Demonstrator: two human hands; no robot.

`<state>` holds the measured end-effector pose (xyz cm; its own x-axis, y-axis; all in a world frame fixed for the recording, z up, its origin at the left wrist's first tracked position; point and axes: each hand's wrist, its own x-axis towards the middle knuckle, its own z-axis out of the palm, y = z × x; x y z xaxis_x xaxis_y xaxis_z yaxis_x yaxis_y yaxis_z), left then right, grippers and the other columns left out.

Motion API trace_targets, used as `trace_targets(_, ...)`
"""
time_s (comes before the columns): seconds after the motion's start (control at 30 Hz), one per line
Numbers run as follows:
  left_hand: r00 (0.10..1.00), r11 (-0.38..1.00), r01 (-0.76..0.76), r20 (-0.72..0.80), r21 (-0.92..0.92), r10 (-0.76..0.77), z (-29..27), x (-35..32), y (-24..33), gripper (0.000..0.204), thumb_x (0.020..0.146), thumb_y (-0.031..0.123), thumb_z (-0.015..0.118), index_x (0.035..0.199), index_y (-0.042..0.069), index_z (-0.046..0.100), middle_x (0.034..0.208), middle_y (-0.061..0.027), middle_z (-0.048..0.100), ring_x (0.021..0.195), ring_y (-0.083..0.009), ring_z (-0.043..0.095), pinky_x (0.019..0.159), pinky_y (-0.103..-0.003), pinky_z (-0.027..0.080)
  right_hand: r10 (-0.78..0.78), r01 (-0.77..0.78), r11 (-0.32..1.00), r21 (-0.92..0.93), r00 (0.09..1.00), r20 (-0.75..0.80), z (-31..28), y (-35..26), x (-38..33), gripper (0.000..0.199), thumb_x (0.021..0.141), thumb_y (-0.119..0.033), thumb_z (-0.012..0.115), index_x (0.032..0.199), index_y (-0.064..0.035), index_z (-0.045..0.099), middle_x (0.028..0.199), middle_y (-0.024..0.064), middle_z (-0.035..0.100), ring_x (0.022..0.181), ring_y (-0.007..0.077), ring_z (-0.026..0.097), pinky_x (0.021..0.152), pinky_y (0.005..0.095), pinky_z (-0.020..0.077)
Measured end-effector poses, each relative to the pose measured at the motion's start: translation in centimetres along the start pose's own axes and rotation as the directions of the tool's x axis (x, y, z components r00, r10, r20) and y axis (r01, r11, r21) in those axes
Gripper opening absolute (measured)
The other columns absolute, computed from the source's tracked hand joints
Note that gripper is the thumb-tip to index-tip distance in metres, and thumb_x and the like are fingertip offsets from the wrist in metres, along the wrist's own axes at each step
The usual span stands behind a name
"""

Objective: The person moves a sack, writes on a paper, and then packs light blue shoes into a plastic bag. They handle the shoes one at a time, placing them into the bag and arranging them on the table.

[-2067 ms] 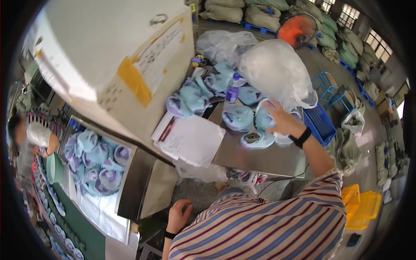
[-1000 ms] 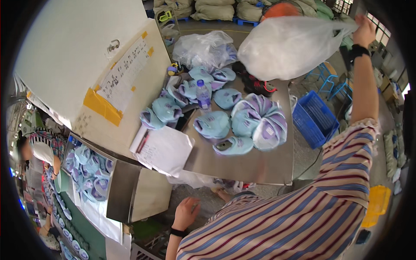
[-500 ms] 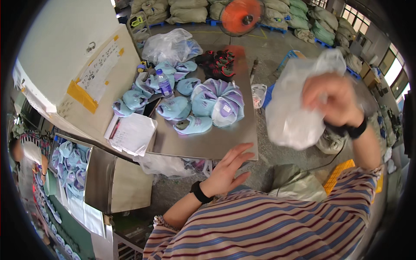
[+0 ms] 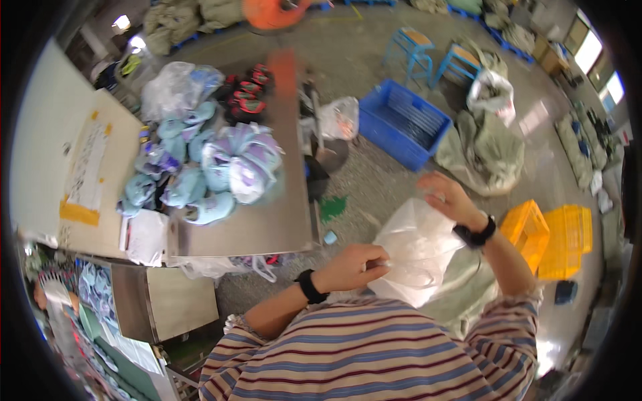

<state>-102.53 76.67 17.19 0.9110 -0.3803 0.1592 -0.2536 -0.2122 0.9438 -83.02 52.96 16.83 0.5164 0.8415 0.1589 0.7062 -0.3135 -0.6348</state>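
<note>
Bag: white plastic bag (image 4: 416, 250) held up in front of the chest, right of the metal table (image 4: 267, 214).
Left hand: left hand (image 4: 353, 266) fingers curled, pinching the bag's near-left edge.
Right hand: right hand (image 4: 449, 197) fingers bent, gripping the bag's top far edge.
Table: pile of blue and purple slippers (image 4: 214, 170) on it, paper sheet (image 4: 144, 235) at its left.
Floor: blue crate (image 4: 403, 123) far right, yellow crates (image 4: 558, 234) right of the arm.
</note>
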Motion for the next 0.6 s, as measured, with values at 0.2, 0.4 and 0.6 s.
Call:
trace_targets(0.2,0.991,0.985,-0.131,-0.008,0.111,0.133,2.4,4.9,1.2,0.016,0.074,0.014,0.070,0.080,0.004,0.059,0.079,-0.0077,0.052,0.071,-0.0235,0.051,0.063,-0.033,0.042,0.721,-0.368,0.612,-0.701,0.623,0.303,3.3,18.5,-11.3,0.080,0.067,-0.037,0.073,0.137,-0.0219,0.037,0.137,0.0099,0.039,0.132,0.0357,0.027,0.094,0.0712,0.0241)
trace_targets(0.4,0.995,0.984,0.056,-0.097,0.169,-0.040,3.1,6.2,0.1,0.013,0.071,0.010,0.068,0.080,0.004,0.060,0.081,-0.0091,0.050,0.076,-0.0262,0.050,0.068,-0.035,0.042,0.806,-0.755,0.587,-0.291,0.578,0.126,0.5,26.1,-16.8,0.081,0.071,-0.037,0.071,0.139,-0.0171,0.033,0.137,0.0143,0.039,0.123,0.0377,0.040,0.095,0.0571,0.0366)
trace_targets(0.6,0.979,0.967,0.104,-0.195,0.234,-0.058,3.6,6.7,-2.4,0.014,0.069,0.009,0.068,0.078,0.003,0.059,0.083,-0.0103,0.050,0.078,-0.0270,0.051,0.069,-0.035,0.044,0.682,-0.597,0.726,-0.340,0.686,0.253,-6.0,20.4,-18.5,0.092,0.064,-0.038,0.076,0.139,-0.0109,0.030,0.136,0.0182,0.040,0.122,0.0364,0.041,0.101,0.0509,0.0343)
